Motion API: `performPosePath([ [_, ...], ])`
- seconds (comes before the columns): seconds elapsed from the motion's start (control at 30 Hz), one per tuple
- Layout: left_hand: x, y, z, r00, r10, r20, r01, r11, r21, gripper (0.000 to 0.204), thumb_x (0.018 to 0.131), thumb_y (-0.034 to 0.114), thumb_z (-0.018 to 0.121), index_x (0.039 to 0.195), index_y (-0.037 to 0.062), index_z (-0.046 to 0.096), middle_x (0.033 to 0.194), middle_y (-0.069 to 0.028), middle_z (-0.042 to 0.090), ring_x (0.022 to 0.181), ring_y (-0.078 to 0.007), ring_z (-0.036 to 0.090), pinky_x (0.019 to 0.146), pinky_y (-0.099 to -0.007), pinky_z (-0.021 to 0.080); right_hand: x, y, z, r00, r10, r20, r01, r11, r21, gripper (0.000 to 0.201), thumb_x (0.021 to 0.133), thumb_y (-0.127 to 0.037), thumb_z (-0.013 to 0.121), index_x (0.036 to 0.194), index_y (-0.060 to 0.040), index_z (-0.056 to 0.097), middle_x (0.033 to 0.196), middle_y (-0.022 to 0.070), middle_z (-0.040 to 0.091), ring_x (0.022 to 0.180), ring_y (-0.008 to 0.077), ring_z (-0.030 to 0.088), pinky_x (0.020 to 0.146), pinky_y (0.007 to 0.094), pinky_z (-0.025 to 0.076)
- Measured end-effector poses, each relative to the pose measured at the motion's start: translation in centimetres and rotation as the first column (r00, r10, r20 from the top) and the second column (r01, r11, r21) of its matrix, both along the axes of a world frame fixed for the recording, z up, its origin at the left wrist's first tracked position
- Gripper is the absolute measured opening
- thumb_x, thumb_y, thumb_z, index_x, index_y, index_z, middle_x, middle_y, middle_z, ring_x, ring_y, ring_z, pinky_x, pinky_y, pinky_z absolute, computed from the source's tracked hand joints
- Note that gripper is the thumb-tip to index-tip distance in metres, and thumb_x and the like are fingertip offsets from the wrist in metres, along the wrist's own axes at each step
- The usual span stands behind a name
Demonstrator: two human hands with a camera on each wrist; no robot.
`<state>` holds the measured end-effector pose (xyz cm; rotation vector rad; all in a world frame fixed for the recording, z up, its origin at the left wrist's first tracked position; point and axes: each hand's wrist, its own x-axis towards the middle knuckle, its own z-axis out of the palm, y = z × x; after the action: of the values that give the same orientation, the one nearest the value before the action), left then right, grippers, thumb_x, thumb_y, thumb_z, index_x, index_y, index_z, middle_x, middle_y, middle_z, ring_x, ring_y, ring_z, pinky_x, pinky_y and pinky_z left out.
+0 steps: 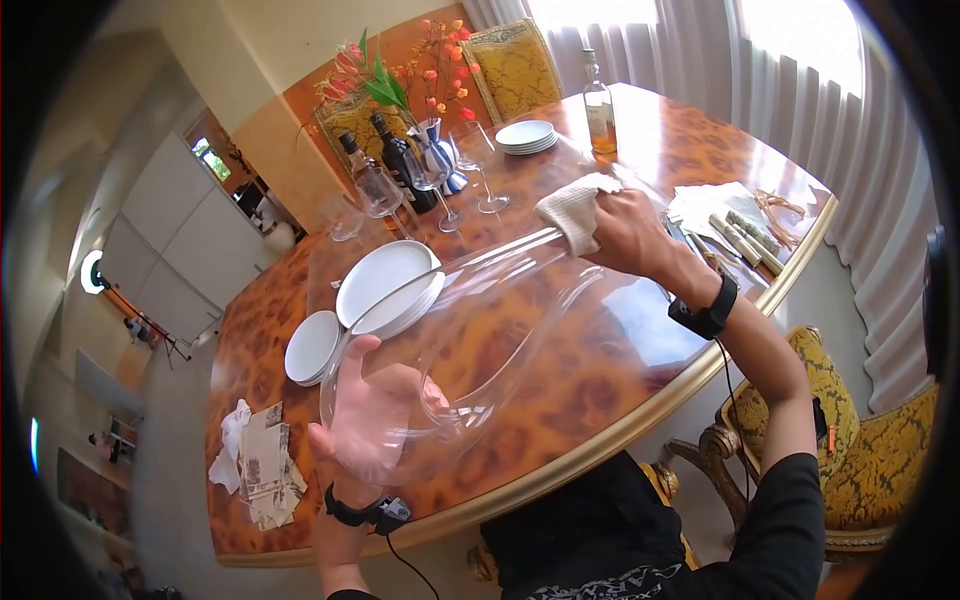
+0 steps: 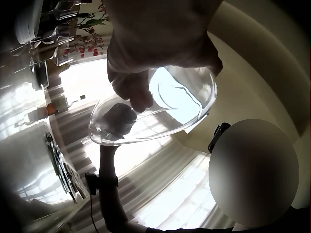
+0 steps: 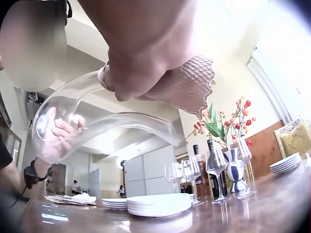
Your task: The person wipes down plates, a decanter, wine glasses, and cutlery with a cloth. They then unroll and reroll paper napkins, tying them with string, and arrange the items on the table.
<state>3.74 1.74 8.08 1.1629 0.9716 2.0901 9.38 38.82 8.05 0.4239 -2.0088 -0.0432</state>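
Note:
A clear, curved glass decanter [image 1: 485,275] is held slantwise above the table. My left hand [image 1: 375,415] cups its wide rounded end, palm up, with curled fingers seen through the glass. At the upper, narrower end, my right hand [image 1: 640,235] grips a beige textured cloth [image 1: 570,210] around the glass. The right wrist view shows the cloth [image 3: 187,87] hanging out past the fingers, with a scalloped edge. Part of the decanter's narrow end is hidden by the cloth and the hand.
Beyond the decanter are stacked white plates [image 1: 385,285], several wine glasses [image 1: 430,170], dark bottles [image 1: 400,155] and a flower vase [image 1: 440,155]. An amber-filled bottle [image 1: 600,115] stands farther right. Rolled cutlery [image 1: 740,240] lies near the right edge, patterned papers [image 1: 265,470] at left.

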Motion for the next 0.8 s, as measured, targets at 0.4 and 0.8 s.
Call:
performPosePath([
  [0.4,-1.9,-0.7,0.8,0.905,0.42,-0.069,-0.413,0.906,0.088,0.099,0.076,0.087,0.043,0.139,0.0106,0.035,0.095,-0.0223,0.062,0.095,-0.0343,0.059,0.09,-0.0467,0.045,1.7,-1.3,-4.0,0.661,0.089,0.745,0.245,0.913,-0.325,0.036,0.084,-0.035,0.063,0.09,0.001,0.062,0.103,0.0198,0.065,0.091,0.0391,0.064,0.079,0.0443,0.051],
  [0.8,-2.6,3.9,-1.8,-0.338,0.461,-0.821,-0.468,0.674,0.571,0.076,0.076,0.059,0.073,0.121,0.0094,0.036,0.105,-0.0211,0.062,0.09,-0.0334,0.064,0.078,-0.0447,0.051,1.1,-7.9,4.9,0.426,0.904,0.047,0.089,0.01,-0.996,0.066,0.101,-0.047,0.046,0.148,-0.0043,0.03,0.119,0.0153,0.064,0.105,0.0236,0.065,0.087,0.0356,0.05],
])
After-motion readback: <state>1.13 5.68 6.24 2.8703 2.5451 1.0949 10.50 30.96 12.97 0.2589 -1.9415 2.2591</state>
